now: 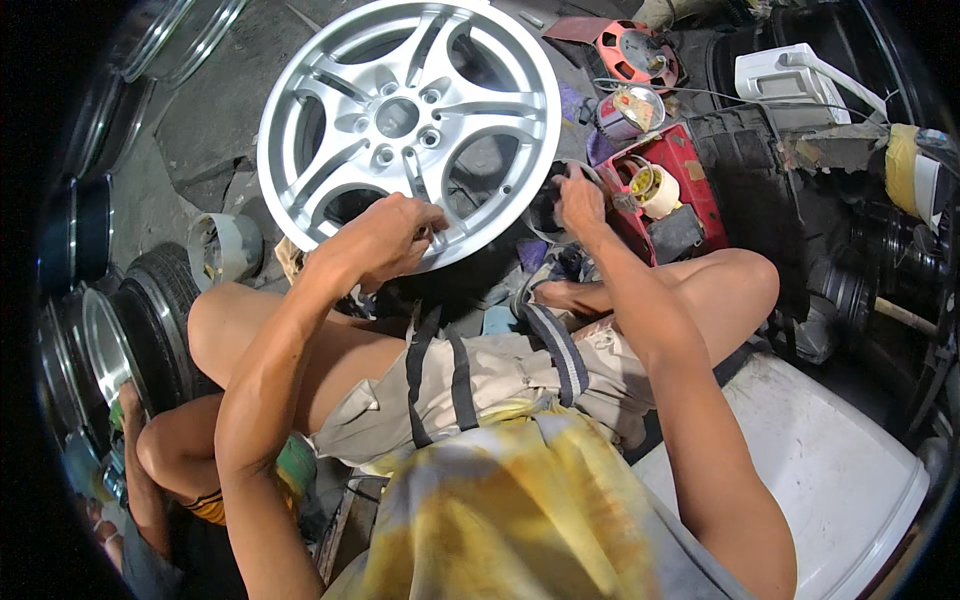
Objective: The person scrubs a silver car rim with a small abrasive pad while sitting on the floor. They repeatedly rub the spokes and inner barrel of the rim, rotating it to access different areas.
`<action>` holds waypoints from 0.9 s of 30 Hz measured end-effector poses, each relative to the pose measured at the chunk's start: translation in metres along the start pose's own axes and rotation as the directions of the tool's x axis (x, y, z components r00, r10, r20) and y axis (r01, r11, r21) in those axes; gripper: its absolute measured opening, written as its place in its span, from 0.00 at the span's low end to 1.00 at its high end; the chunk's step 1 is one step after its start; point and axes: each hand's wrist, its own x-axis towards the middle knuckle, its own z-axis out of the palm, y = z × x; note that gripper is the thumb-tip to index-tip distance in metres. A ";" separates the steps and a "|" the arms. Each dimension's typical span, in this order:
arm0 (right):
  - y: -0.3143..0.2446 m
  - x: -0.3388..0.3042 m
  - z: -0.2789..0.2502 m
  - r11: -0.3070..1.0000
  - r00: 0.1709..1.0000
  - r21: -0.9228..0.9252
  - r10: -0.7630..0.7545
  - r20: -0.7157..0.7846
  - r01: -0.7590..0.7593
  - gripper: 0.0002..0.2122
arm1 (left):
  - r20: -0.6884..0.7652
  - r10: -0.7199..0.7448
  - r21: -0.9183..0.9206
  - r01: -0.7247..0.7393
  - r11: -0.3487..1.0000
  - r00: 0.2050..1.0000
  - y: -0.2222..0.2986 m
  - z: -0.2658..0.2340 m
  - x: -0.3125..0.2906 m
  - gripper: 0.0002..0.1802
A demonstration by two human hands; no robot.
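While the silver wheel is set beyond the knees, its near rim is overlapped by the half-curled left hand, hold unclear; right hand is placed at can, grip hidden.

Pretty decent light, looks like it's from above: silver wheel and white panel come out bright, dark murk beneath the wheel. Corners go black, edges bend fisheye-style, and the yellow-stained shirt looks kinda soft.

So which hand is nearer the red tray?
Right. The right hand is just left of the red tray; the left hand is farther left, by the silver wheel.
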 end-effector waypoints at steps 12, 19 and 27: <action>0.034 -0.010 -0.073 0.698 0.922 0.602 0.268 0.281 -0.387 0.11 | -0.129 0.002 0.010 -0.001 1.000 0.992 -0.002 -0.004 0.040 0.13; 0.032 -0.017 -0.080 0.496 0.941 0.800 0.164 0.295 -0.337 0.11 | -0.211 -0.028 -0.128 0.001 0.992 0.977 0.001 0.004 0.052 0.13; 0.010 -0.031 -0.119 0.622 0.958 0.729 0.154 0.243 -0.285 0.13 | -0.104 -0.278 -0.562 0.174 0.808 0.955 -0.017 0.016 0.059 0.17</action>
